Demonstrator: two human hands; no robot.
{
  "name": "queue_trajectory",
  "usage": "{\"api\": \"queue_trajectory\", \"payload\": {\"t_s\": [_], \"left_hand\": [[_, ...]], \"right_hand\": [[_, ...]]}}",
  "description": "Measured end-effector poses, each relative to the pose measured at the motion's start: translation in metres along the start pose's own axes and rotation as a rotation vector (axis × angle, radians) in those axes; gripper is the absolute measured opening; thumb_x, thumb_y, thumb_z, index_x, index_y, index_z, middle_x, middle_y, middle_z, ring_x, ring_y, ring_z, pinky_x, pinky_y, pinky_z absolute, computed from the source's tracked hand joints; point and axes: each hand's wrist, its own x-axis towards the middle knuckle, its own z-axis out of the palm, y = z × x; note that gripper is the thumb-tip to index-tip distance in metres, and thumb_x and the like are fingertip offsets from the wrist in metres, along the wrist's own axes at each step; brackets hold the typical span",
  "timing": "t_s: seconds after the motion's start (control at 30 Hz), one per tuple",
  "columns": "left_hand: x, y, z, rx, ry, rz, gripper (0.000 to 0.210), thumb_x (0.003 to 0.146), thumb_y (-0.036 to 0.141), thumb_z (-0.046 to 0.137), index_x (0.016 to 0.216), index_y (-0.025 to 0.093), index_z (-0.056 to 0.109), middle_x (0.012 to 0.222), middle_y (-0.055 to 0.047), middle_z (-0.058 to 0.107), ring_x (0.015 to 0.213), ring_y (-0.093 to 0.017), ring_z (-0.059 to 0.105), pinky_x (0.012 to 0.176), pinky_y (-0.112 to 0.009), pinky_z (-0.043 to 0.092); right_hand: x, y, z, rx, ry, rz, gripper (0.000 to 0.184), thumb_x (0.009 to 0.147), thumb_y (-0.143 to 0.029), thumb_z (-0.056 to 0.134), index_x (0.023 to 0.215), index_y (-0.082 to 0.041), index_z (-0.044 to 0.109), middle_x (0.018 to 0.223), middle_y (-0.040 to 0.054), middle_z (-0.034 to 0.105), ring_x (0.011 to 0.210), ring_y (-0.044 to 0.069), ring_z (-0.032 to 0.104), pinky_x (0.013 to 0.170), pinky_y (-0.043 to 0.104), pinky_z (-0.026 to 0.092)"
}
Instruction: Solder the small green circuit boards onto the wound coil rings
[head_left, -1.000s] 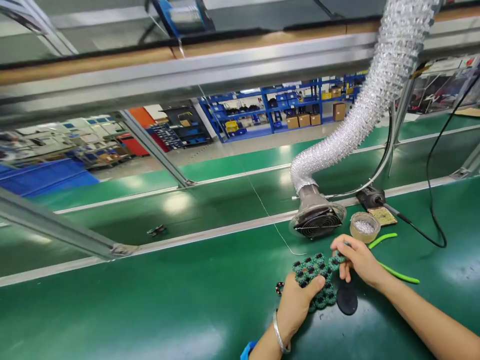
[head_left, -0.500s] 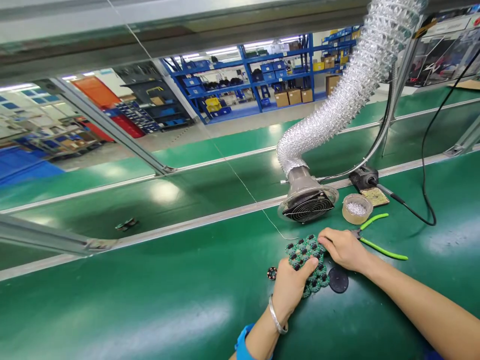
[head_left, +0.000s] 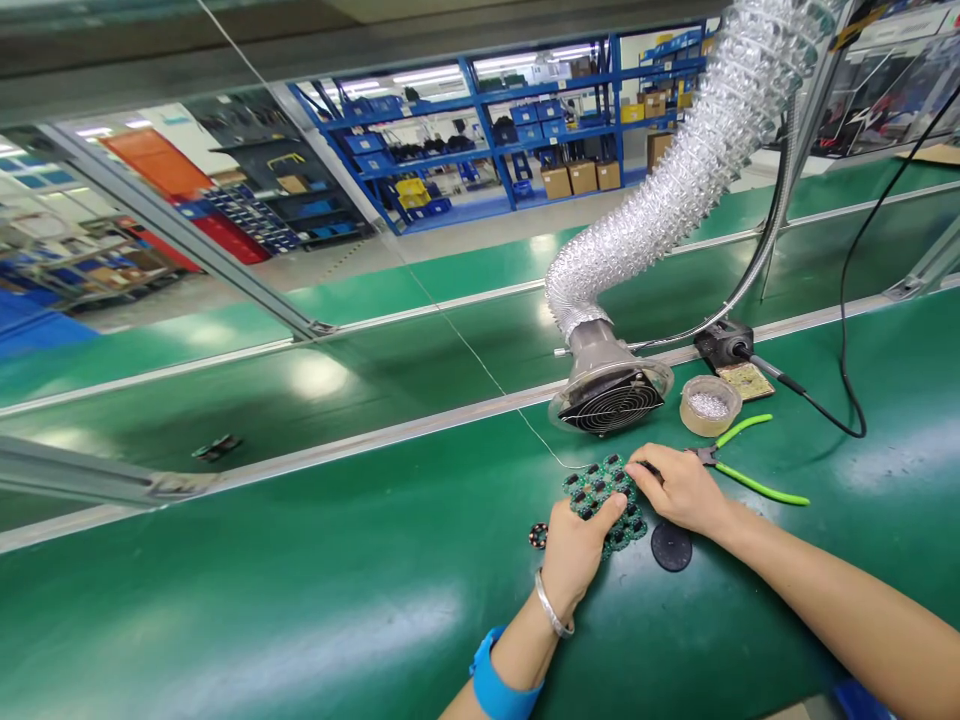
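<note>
A panel of small round green circuit boards (head_left: 598,487), each with a dark part on it, is held tilted over the green bench. My left hand (head_left: 576,550) is closed on its near left side, thumb across the top. At the panel's right corner, my right hand (head_left: 679,490) is pinched on the edge; its fingertips partly hide that corner. A small dark round piece with copper-coloured spots (head_left: 538,536) lies left of my left hand. Just below my right hand sits a flat black disc (head_left: 671,547). Green-handled cutters (head_left: 739,470) rest open beside it.
A fume extractor hood (head_left: 615,395) on a silver flexible duct (head_left: 652,230) stands behind the panel. To its right are a round tub of silvery bits (head_left: 709,405) and a soldering iron in its stand (head_left: 727,345). A thin solder-like wire (head_left: 487,372) hangs down towards the panel.
The whole view has shifted slightly, so bench items appear a little higher and further left. Both hands stay on the panel, the right one still pinched at its right corner.
</note>
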Motion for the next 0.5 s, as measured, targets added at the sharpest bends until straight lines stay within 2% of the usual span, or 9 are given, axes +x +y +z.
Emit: {"api": "queue_trajectory", "payload": {"t_s": [0.07,0.13,0.23,0.3,0.37,0.5], "left_hand": [[0.0,0.0,0.001,-0.02,-0.002,-0.011,0.023,0.068,0.032,0.077,0.081,0.013,0.074,0.078,-0.003,0.074,0.071,-0.018,0.062,0.072,-0.029,0.049],[0.001,0.0,0.002,-0.043,-0.008,-0.02,0.023,0.068,0.032,0.078,0.079,0.013,0.074,0.077,-0.003,0.074,0.07,-0.018,0.062,0.071,-0.029,0.048],[0.004,-0.001,0.002,-0.093,-0.029,-0.032,0.023,0.066,0.032,0.08,0.077,0.013,0.074,0.074,-0.002,0.073,0.069,-0.017,0.061,0.072,-0.028,0.048],[0.007,-0.003,0.001,-0.132,-0.04,-0.045,0.024,0.065,0.034,0.08,0.074,0.013,0.072,0.071,-0.002,0.071,0.067,-0.016,0.06,0.071,-0.029,0.047],[0.009,-0.005,0.001,-0.168,-0.045,-0.062,0.027,0.065,0.037,0.08,0.072,0.013,0.071,0.069,-0.002,0.07,0.065,-0.016,0.06,0.071,-0.03,0.047],[0.011,-0.007,0.002,-0.207,-0.032,-0.09,0.03,0.064,0.038,0.08,0.078,0.013,0.071,0.074,-0.004,0.072,0.071,-0.019,0.063,0.075,-0.032,0.048]], "right_hand": [[0.002,0.005,0.002,-0.018,0.028,0.038,0.025,0.096,-0.037,0.049,0.087,-0.017,0.061,0.084,0.0045,0.066,0.08,0.016,0.063,0.076,0.031,0.051],[0.004,0.01,0.003,-0.02,0.016,0.092,0.028,0.099,-0.038,0.046,0.092,-0.014,0.06,0.079,0.0013,0.064,0.068,0.012,0.062,0.066,0.028,0.053],[0.007,0.014,0.003,-0.011,-0.105,0.14,0.03,0.1,-0.037,0.047,0.093,-0.012,0.06,0.065,-0.0044,0.058,0.047,0.006,0.053,0.048,0.02,0.048],[0.007,0.013,0.004,-0.023,-0.179,0.139,0.028,0.099,-0.036,0.05,0.09,-0.012,0.061,0.063,-0.0053,0.057,0.044,0.005,0.05,0.045,0.018,0.046],[0.007,0.012,0.005,-0.058,-0.192,0.124,0.025,0.097,-0.035,0.053,0.092,-0.012,0.061,0.07,-0.0034,0.06,0.051,0.006,0.055,0.05,0.02,0.049],[0.003,0.011,0.011,-0.169,-0.125,0.064,0.02,0.095,-0.033,0.056,0.097,-0.014,0.062,0.093,0.0031,0.064,0.082,0.014,0.063,0.075,0.033,0.054]]}}
